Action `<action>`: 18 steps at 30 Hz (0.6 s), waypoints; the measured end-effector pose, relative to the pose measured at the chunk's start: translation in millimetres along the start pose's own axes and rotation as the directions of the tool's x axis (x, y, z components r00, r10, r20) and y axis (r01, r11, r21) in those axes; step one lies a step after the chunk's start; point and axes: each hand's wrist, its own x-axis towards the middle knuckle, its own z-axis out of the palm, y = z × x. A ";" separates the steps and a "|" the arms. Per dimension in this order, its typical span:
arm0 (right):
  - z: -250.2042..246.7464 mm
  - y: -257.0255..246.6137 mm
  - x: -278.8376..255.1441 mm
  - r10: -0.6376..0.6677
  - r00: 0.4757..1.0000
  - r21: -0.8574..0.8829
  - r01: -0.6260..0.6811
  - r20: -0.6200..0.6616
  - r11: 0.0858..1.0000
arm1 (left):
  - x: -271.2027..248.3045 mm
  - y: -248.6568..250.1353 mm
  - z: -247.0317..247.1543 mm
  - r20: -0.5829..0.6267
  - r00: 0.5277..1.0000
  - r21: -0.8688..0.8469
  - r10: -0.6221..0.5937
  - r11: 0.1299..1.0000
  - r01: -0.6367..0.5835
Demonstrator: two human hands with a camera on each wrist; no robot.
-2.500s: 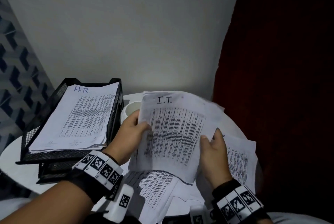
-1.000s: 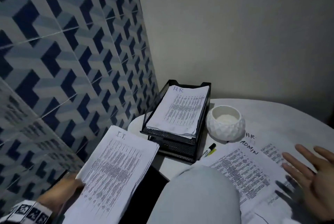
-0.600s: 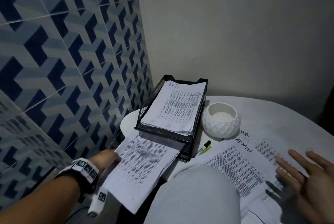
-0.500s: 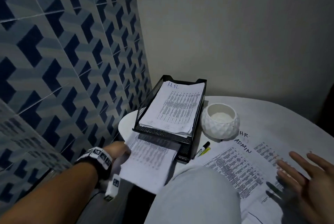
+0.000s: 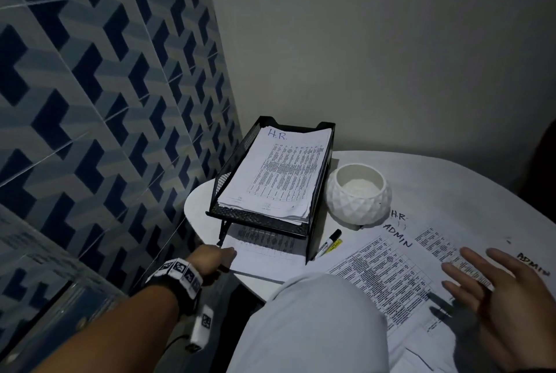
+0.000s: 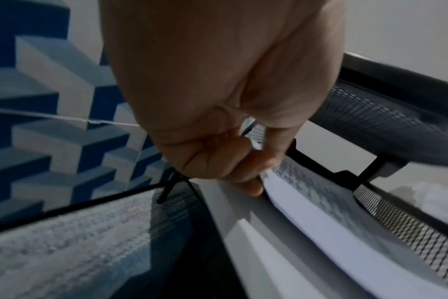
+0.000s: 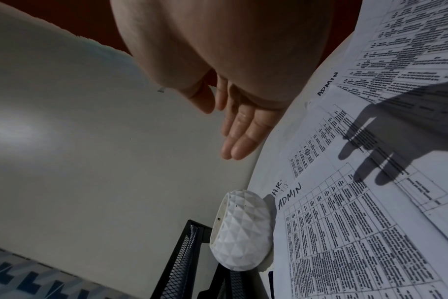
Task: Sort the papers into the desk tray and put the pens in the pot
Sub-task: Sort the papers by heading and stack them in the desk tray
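Note:
A black mesh two-tier desk tray (image 5: 259, 218) stands at the table's left edge, and its top tier holds papers marked H.R. (image 5: 279, 174). My left hand (image 5: 225, 256) pinches the near left corner of a printed paper stack (image 5: 264, 247) that lies partly inside the lower tier. The left wrist view shows the fingers (image 6: 246, 182) curled on that stack's edge (image 6: 333, 226). Right of the tray sits a white faceted pot (image 5: 358, 192). A black marker and a yellow highlighter (image 5: 329, 244) lie before it. My right hand (image 5: 493, 291) hovers open, fingers spread, above loose ADMIN sheets (image 5: 388, 270).
A blue patterned tiled wall (image 5: 105, 101) runs close along the tray's left side. My knee in grey trousers (image 5: 316, 324) sits against the round white table's (image 5: 451, 186) front edge. The right wrist view shows the pot (image 7: 243, 232) and overlapping printed sheets (image 7: 358, 222).
My left hand carried the stack from beside my lap to the tray and slid it further into the lower tier. The right hand stayed hovering over the loose sheets.

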 end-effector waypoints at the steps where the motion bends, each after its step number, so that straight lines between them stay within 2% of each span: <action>1: 1.0 -0.8 -0.8 0.002 1.000 -0.014 -0.002 0.002 1.000 | -0.7 7.1 0.7 -0.010 1.000 0.019 0.026 0.999 -0.026; 2: 0.2 -0.3 -0.8 -0.007 1.000 -0.035 0.007 0.000 0.999 | 4.0 11.9 2.8 -0.039 0.998 0.039 0.054 0.998 -0.053; 6: -6.7 -1.1 3.0 -0.013 1.000 -0.087 0.012 -0.018 0.996 | 9.9 50.6 6.2 -0.124 0.972 0.396 0.202 0.908 -0.138; 9: -5.8 -2.2 2.4 -0.011 0.998 -0.115 0.005 -0.055 0.993 | 4.1 69.0 3.9 -0.087 0.961 0.656 0.262 0.742 -0.142; 11: -4.1 -1.9 0.3 -0.009 0.997 -0.136 -0.001 -0.074 0.991 | -3.6 71.5 6.5 -0.009 0.998 0.728 0.065 0.684 -0.038; 12: -3.8 -2.0 -0.4 -0.005 0.997 -0.142 -0.007 -0.080 0.990 | -13.6 69.2 5.5 0.034 0.999 0.746 0.006 0.665 -0.029; 13: -3.2 -2.0 -1.3 0.000 0.996 -0.146 -0.012 -0.084 0.989 | -17.5 69.4 7.8 0.052 0.999 0.745 0.001 0.666 -0.039; 15: -1.1 -4.1 -4.7 0.012 0.996 -0.141 -0.025 -0.092 0.990 | -1.6 64.4 13.0 0.054 0.987 0.700 0.152 0.699 -0.146; 17: 0.6 -6.9 -7.0 0.037 0.994 -0.124 -0.050 -0.101 0.991 | 12.0 60.7 16.5 -0.084 0.957 0.519 0.277 0.832 -0.195; 18: 1.0 -8.0 -8.0 0.050 0.994 -0.117 -0.062 -0.101 0.991 | 19.0 55.1 17.4 -0.156 0.940 0.382 0.302 0.897 -0.224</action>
